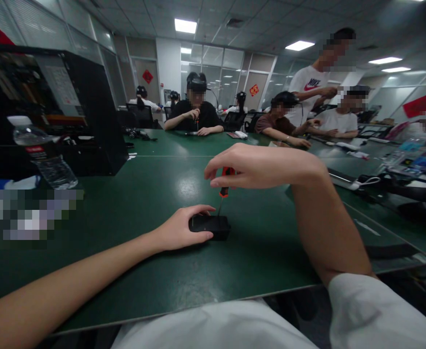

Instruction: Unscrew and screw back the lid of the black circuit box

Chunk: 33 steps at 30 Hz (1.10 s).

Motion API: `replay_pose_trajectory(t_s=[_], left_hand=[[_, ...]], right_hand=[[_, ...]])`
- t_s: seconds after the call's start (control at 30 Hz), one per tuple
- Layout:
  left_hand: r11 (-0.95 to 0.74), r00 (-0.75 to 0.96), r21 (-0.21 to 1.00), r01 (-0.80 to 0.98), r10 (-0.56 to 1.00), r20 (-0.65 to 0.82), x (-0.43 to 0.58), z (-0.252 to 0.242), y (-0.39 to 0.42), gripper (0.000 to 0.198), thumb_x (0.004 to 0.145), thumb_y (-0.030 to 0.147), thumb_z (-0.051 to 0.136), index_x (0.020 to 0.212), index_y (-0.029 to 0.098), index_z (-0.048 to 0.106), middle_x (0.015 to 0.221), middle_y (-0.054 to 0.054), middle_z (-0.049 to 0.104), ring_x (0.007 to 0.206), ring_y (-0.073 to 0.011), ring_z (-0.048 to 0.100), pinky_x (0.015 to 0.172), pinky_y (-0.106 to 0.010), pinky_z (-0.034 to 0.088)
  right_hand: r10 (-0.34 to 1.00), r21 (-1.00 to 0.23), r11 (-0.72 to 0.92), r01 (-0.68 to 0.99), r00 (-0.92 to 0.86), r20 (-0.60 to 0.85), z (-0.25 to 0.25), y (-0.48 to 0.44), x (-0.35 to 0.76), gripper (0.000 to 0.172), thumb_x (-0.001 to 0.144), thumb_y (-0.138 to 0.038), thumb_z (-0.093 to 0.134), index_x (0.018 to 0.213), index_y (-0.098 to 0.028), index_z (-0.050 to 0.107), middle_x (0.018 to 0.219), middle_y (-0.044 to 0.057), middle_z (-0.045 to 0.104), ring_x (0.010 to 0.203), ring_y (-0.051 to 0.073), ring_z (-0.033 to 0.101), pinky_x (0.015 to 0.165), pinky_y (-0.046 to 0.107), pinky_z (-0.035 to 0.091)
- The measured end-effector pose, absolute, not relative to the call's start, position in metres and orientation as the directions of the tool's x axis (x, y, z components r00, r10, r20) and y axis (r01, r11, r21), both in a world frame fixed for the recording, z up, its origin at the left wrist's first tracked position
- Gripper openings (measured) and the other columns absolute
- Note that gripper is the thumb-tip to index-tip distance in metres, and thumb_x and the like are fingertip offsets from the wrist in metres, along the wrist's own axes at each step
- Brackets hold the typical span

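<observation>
A small black box-shaped device point(213, 227) lies on the green table in front of me. My left hand point(183, 228) grips its left end, thumb along the near side and fingers along the far side. Above it, my right hand point(242, 167) is closed around the handle of a screwdriver point(224, 192) with a red and black grip. The screwdriver stands nearly upright, and its thin shaft reaches down to the top of the black device. Whether the tip sits in a screw is too small to tell.
On the left stand a clear plastic bottle point(45, 152) and an open black computer case point(89, 111). Cables point(140, 134) lie at the far side of the green table point(154, 189). Across it sits a person in black point(205, 116). Other people work at the right, near more bottles and cables.
</observation>
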State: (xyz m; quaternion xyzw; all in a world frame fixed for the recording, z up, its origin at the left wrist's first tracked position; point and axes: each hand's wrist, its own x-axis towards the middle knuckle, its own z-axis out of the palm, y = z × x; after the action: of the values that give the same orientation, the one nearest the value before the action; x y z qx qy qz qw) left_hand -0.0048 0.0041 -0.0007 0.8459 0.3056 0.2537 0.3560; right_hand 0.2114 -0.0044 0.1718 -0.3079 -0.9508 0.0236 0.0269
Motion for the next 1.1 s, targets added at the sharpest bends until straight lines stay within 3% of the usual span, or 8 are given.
replay_pose_trajectory(t_s=[0.13, 0.23, 0.37, 0.43, 0.6, 0.73, 0.83, 1.1], left_hand=[[-0.578, 0.694, 0.736, 0.353, 0.689, 0.208, -0.0054, 0.0002, 0.0033, 0.051, 0.082, 0.036, 0.075, 0.129, 0.017, 0.064, 0.126, -0.009, 0.07, 0.114, -0.0269, 0.066, 0.1, -0.038, 0.05], [-0.584, 0.696, 0.731, 0.353, 0.686, 0.212, -0.0048, 0.0012, 0.0037, 0.049, 0.083, 0.036, 0.074, 0.127, 0.017, 0.065, 0.123, -0.008, 0.071, 0.111, -0.0259, 0.067, 0.099, -0.036, 0.05], [-0.579, 0.701, 0.735, 0.353, 0.684, 0.202, -0.0041, 0.0022, 0.0045, 0.049, 0.084, 0.035, 0.073, 0.128, 0.017, 0.065, 0.125, -0.008, 0.07, 0.113, -0.0254, 0.066, 0.099, -0.035, 0.049], [-0.58, 0.7, 0.73, 0.363, 0.686, 0.196, -0.0041, 0.0027, 0.0043, 0.048, 0.084, 0.036, 0.073, 0.127, 0.017, 0.065, 0.124, -0.007, 0.071, 0.112, -0.0255, 0.066, 0.098, -0.035, 0.049], [-0.588, 0.704, 0.721, 0.367, 0.682, 0.199, -0.0045, 0.004, 0.003, 0.047, 0.085, 0.038, 0.073, 0.127, 0.017, 0.066, 0.122, -0.008, 0.071, 0.11, -0.0256, 0.067, 0.097, -0.035, 0.05], [-0.585, 0.704, 0.724, 0.365, 0.682, 0.196, -0.0047, 0.0045, 0.0029, 0.047, 0.085, 0.039, 0.073, 0.126, 0.018, 0.066, 0.123, -0.008, 0.071, 0.11, -0.0261, 0.066, 0.097, -0.036, 0.05], [-0.583, 0.706, 0.725, 0.366, 0.682, 0.192, -0.0048, 0.004, 0.0034, 0.047, 0.084, 0.038, 0.073, 0.126, 0.018, 0.067, 0.123, -0.008, 0.071, 0.11, -0.0261, 0.066, 0.097, -0.036, 0.05], [-0.569, 0.705, 0.749, 0.34, 0.681, 0.197, -0.0034, 0.0028, 0.0038, 0.046, 0.084, 0.038, 0.073, 0.125, 0.019, 0.067, 0.123, -0.008, 0.071, 0.109, -0.0264, 0.067, 0.099, -0.038, 0.049]], right_hand=[[0.531, -0.048, 0.847, 0.529, -0.847, 0.04, 0.1711, -0.0053, 0.2131, 0.028, 0.092, -0.016, 0.056, 0.116, -0.02, 0.071, 0.112, 0.005, 0.073, 0.094, 0.016, 0.067, 0.078, 0.025, 0.047], [0.481, -0.018, 0.876, 0.481, -0.874, 0.065, 0.1708, -0.0056, 0.2146, 0.034, 0.086, -0.016, 0.064, 0.119, -0.02, 0.07, 0.125, 0.006, 0.068, 0.11, 0.02, 0.064, 0.088, 0.028, 0.047], [0.558, -0.029, 0.83, 0.558, -0.828, 0.058, 0.1711, -0.0037, 0.2129, 0.029, 0.092, -0.033, 0.063, 0.116, -0.019, 0.071, 0.107, 0.006, 0.073, 0.092, 0.018, 0.067, 0.077, 0.028, 0.048], [0.574, -0.044, 0.819, 0.572, -0.818, 0.042, 0.1715, -0.0028, 0.2121, 0.026, 0.094, -0.03, 0.058, 0.114, -0.018, 0.071, 0.1, 0.005, 0.074, 0.085, 0.016, 0.067, 0.072, 0.027, 0.047], [0.491, -0.034, 0.871, 0.49, -0.87, 0.034, 0.1725, -0.0035, 0.2136, 0.031, 0.086, -0.016, 0.062, 0.116, -0.019, 0.071, 0.121, 0.006, 0.07, 0.103, 0.018, 0.065, 0.085, 0.027, 0.047], [0.587, -0.02, 0.81, 0.586, -0.809, 0.033, 0.172, -0.0026, 0.214, 0.03, 0.091, -0.034, 0.064, 0.115, -0.018, 0.072, 0.107, 0.006, 0.073, 0.089, 0.018, 0.067, 0.074, 0.027, 0.047], [0.61, -0.025, 0.792, 0.61, -0.792, 0.028, 0.1721, -0.001, 0.2133, 0.027, 0.095, -0.035, 0.058, 0.109, -0.019, 0.073, 0.099, 0.005, 0.075, 0.081, 0.016, 0.067, 0.067, 0.026, 0.045], [0.442, -0.084, 0.897, 0.434, -0.888, 0.126, 0.1778, -0.0108, 0.2097, 0.019, 0.095, -0.03, 0.059, 0.099, -0.018, 0.073, 0.093, 0.002, 0.074, 0.077, 0.011, 0.064, 0.069, 0.023, 0.043]])
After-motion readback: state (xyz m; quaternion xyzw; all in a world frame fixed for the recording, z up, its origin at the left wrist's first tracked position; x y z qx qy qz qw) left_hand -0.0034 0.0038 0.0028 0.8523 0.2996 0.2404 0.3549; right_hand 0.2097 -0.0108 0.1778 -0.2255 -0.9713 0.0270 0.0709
